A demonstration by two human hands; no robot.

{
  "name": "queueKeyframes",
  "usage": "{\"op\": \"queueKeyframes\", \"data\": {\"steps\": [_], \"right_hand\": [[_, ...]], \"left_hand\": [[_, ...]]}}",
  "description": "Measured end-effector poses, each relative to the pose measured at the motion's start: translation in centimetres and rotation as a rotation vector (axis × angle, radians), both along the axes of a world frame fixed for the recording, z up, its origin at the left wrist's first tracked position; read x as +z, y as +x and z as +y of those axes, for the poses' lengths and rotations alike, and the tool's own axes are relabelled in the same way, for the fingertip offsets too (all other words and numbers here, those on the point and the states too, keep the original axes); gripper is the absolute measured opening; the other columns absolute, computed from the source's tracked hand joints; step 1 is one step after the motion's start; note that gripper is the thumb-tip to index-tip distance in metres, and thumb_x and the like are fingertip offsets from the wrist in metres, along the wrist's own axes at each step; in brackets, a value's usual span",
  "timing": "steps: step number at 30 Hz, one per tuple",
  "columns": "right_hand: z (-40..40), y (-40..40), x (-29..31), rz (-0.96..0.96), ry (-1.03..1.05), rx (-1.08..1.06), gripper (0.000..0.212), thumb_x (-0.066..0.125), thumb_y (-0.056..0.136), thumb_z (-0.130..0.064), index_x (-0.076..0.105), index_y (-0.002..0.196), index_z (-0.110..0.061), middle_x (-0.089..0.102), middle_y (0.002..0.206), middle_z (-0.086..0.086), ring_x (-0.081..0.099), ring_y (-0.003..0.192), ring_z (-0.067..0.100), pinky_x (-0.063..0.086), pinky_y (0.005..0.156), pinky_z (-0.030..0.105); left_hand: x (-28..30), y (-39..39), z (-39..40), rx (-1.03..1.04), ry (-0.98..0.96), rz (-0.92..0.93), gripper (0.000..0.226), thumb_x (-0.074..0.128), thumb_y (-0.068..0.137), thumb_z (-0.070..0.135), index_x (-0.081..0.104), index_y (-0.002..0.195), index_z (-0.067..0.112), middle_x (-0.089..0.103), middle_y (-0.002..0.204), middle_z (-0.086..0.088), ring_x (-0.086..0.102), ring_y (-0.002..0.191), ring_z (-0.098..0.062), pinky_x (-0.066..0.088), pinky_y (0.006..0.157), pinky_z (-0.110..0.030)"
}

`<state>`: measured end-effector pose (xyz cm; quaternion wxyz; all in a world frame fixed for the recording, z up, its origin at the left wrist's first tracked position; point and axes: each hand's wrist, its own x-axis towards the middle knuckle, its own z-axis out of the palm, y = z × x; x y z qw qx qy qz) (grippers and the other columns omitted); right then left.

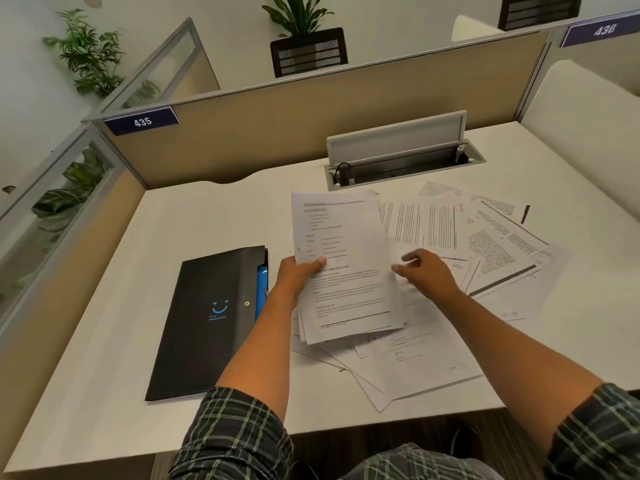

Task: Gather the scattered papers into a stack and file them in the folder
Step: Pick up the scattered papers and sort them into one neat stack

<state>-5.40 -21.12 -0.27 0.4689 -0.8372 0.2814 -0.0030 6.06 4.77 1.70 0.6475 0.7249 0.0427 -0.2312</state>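
Observation:
My left hand (299, 273) grips a stack of printed papers (346, 265) by its left edge, thumb on top, holding it tilted above the desk. My right hand (427, 271) reaches just right of the stack, its fingers pinching the edge of a loose sheet (408, 263) that lies under them. More scattered papers (498, 247) lie fanned out to the right and a few sheets (415, 362) near the front edge. A black folder (207, 320) with a blue smile logo lies closed to the left of my left arm, something blue showing at its right edge.
The white desk (173, 216) is walled by tan partitions at the back and left. An open cable box (401, 161) with a raised lid sits at the back. A dark pen (525, 214) lies beyond the papers at the right.

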Motion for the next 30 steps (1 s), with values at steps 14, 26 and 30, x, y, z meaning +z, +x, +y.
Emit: {"op": "queueKeyframes", "data": {"steps": [14,26,30], "right_hand": [[-0.2,-2.6,-2.1,0.448,-0.491,-0.069,0.095,0.081,0.068,-0.070,0.047,0.131,-0.008,0.060,0.124,0.014,0.060,0.117,0.035,0.051,0.093,0.046],[-1.2,-3.8,-1.5,0.114,-0.295,-0.177,0.018,0.064,0.095,-0.040,0.072,0.092,-0.024,0.071,0.085,-0.003,0.065,0.076,0.020,0.051,0.073,0.035],[-1.8,-3.4,-0.1,-0.022,-0.272,-0.269,0.024,0.061,0.099,-0.040,0.078,0.104,-0.024,0.073,0.087,-0.003,0.066,0.076,0.021,0.054,0.075,0.035]], "left_hand": [[-3.9,-1.7,3.4,0.065,0.236,0.120,0.048,0.077,0.087,0.012,0.060,0.131,0.005,0.067,0.124,-0.015,0.064,0.111,-0.031,0.053,0.098,-0.046],[-3.2,-2.0,3.2,0.034,0.277,0.042,0.039,0.063,0.097,0.010,0.058,0.135,0.006,0.065,0.128,-0.014,0.062,0.110,-0.030,0.053,0.097,-0.044],[-2.8,-2.0,3.1,0.060,0.258,0.011,0.036,0.061,0.098,0.007,0.060,0.133,0.006,0.066,0.123,-0.011,0.063,0.103,-0.026,0.054,0.088,-0.038]]}}
